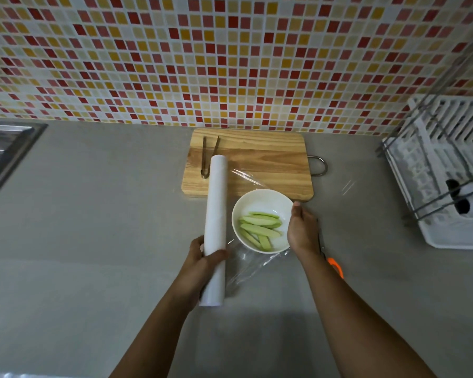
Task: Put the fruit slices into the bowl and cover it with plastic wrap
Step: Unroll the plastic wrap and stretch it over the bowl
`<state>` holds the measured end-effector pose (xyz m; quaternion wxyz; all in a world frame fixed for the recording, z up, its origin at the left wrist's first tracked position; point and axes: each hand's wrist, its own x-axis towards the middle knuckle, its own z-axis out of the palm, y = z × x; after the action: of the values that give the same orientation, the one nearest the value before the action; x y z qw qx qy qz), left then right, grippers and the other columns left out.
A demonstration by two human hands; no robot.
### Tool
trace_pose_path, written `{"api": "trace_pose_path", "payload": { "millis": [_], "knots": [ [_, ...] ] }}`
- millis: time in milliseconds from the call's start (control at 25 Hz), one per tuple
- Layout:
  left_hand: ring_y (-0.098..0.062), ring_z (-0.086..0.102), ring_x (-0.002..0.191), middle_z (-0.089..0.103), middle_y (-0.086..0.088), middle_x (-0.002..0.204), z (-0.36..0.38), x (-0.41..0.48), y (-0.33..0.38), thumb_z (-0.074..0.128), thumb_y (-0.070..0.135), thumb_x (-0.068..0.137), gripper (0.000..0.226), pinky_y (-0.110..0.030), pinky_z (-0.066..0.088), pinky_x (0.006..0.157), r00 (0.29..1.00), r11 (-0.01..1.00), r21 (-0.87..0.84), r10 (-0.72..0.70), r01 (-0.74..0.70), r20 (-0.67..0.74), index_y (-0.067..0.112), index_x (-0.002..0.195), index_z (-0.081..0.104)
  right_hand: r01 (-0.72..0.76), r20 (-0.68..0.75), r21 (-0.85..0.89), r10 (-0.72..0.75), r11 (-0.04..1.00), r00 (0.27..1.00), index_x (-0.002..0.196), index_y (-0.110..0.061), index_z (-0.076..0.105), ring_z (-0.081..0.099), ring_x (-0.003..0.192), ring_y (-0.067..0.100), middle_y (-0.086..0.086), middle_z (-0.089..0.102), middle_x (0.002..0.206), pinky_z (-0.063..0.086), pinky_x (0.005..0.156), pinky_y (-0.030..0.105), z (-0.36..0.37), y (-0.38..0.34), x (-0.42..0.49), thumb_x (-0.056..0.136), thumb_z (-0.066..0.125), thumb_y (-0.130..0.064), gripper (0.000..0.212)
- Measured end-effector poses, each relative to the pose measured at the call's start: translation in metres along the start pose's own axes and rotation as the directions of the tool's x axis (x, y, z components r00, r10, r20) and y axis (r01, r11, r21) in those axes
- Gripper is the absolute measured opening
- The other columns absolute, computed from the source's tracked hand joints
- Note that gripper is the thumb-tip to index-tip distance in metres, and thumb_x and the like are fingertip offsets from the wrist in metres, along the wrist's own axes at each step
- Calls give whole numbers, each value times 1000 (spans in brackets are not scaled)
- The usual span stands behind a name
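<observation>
A white bowl (257,203) sits on the grey counter just in front of the wooden cutting board (260,162). Several pale green fruit slices (260,229) lie inside it. My left hand (205,255) grips a white roll of plastic wrap (216,214) that stands lengthwise to the left of the bowl. A clear sheet of wrap (246,268) stretches from the roll across and over the bowl toward the right. My right hand (302,227) rests against the bowl's right rim, fingers pressed on the film there.
Metal tongs (208,156) lie on the board's left part. Scissors with orange handles (335,264) lie on the counter behind my right wrist. A white dish rack (448,173) stands at the right, a steel sink (3,151) at the far left.
</observation>
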<state>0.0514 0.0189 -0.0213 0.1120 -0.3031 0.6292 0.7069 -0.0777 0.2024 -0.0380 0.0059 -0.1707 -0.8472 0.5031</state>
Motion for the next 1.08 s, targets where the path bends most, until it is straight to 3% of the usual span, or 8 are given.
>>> {"api": "trace_pose_path", "payload": {
  "millis": [120, 240, 320, 480, 680, 800, 880, 1080],
  "knots": [
    [-21, 65, 84, 65, -10, 102, -5, -3, -11, 71, 27, 80, 36, -29, 51, 61, 999, 997, 82, 13, -10, -42, 18, 110, 54, 14, 10, -27, -13, 1000, 1000, 100, 4, 65, 59, 99, 38, 27, 66, 107, 37, 75, 31, 1, -1, 1, 100, 31, -29, 47],
    [-10, 61, 88, 63, 10, 98, -5, -5, -21, 59, 40, 89, 23, -33, 50, 73, 988, 957, 278, 118, -87, -96, 32, 109, 51, 20, 15, -42, -19, 999, 1000, 102, 3, 65, 60, 99, 39, 26, 67, 107, 42, 78, 35, 0, -2, 2, 100, 31, -28, 47],
    [-6, 58, 90, 59, 18, 99, -4, -7, -25, 55, 45, 90, 24, -31, 48, 71, 988, 972, 226, 95, -65, -125, 36, 111, 48, 23, 13, -46, -23, 999, 1000, 101, 3, 65, 60, 99, 39, 26, 67, 107, 42, 78, 35, 1, -1, 3, 100, 31, -29, 47],
    [-15, 65, 82, 67, -3, 98, -9, -10, -31, 65, 32, 86, 18, -29, 52, 63, 996, 997, 62, 48, -43, -77, 23, 100, 60, 14, 5, -35, -14, 999, 1000, 101, 2, 66, 60, 99, 38, 25, 67, 107, 40, 76, 32, 2, 0, 5, 99, 32, -29, 46],
    [-9, 66, 77, 69, 0, 96, -10, -10, -29, 68, 32, 82, 19, -18, 51, 59, 994, 994, 36, 103, -102, -33, 24, 98, 64, 10, -11, -32, -10, 999, 1000, 107, 0, 65, 59, 105, 38, 25, 65, 112, 43, 84, 35, 5, -2, 11, 98, 34, -28, 43],
    [0, 62, 78, 66, 10, 91, -10, -9, -29, 58, 41, 89, 15, -7, 44, 57, 983, 951, 277, 166, -137, -83, 27, 95, 60, 24, -2, -43, -24, 999, 1000, 105, 0, 66, 60, 103, 38, 25, 66, 110, 44, 84, 35, 5, -2, 14, 98, 34, -28, 43],
    [-2, 60, 80, 63, 8, 88, -12, -10, -28, 53, 47, 91, 26, -15, 45, 59, 971, 887, 430, 224, -167, -84, 23, 101, 56, 16, 11, -35, -16, 999, 1000, 104, -1, 66, 60, 103, 38, 25, 66, 110, 44, 86, 37, 5, -1, 15, 98, 34, -29, 43],
    [-7, 58, 79, 61, 6, 86, -18, -10, -26, 46, 52, 91, 35, -23, 42, 61, 976, 849, 502, 212, -161, -44, 20, 99, 54, -2, 31, -27, 3, 1000, 1000, 105, -2, 65, 59, 104, 38, 23, 66, 112, 44, 88, 37, 3, 1, 17, 97, 34, -32, 44]
  ]
}}
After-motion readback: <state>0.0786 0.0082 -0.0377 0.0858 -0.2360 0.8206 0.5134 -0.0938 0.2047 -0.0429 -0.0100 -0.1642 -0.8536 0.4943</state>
